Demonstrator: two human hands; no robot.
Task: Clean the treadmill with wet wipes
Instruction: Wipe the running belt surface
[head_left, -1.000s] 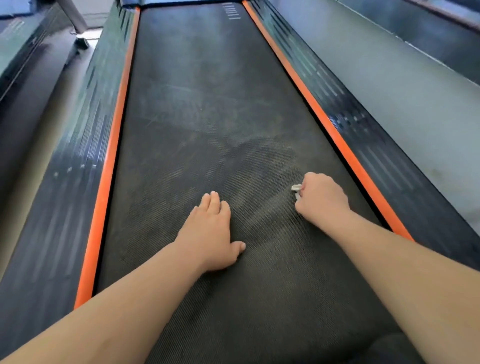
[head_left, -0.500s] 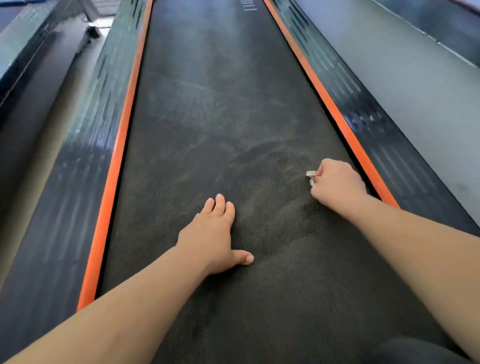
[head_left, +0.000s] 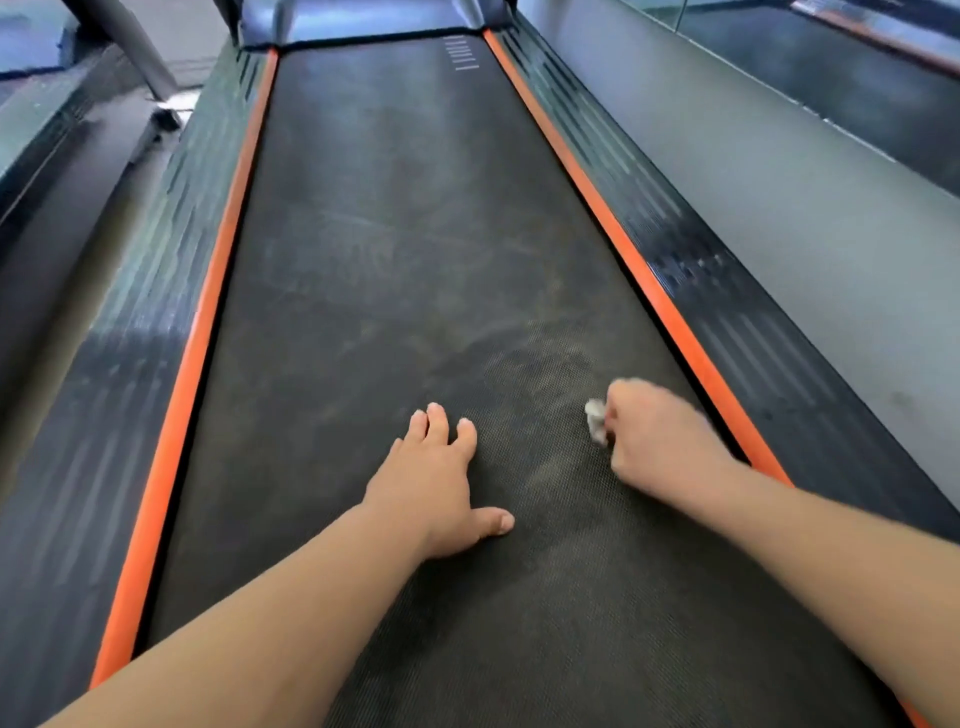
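Note:
The treadmill's dark textured belt (head_left: 395, 249) runs away from me between two orange strips. My left hand (head_left: 434, 483) lies flat on the belt near its middle, fingers straight and thumb spread. My right hand (head_left: 660, 436) is curled into a fist on the belt close to the right orange strip (head_left: 654, 291). It grips a small crumpled white wet wipe (head_left: 596, 418), most of which is hidden inside the fist. A dull smeared patch shows on the belt around and ahead of the right hand.
Black ribbed side rails (head_left: 737, 312) flank the belt, the left rail (head_left: 119, 374) shiny. A grey floor strip (head_left: 810, 208) and another treadmill (head_left: 852, 78) lie to the right. A grey upright post (head_left: 130, 47) stands at the far left. The motor cover (head_left: 363, 18) closes the belt's far end.
My right hand with the wipe slid outward toward the right strip, then back a little toward the middle. My left hand stayed flat in place. The view tilted up, showing the belt's far end.

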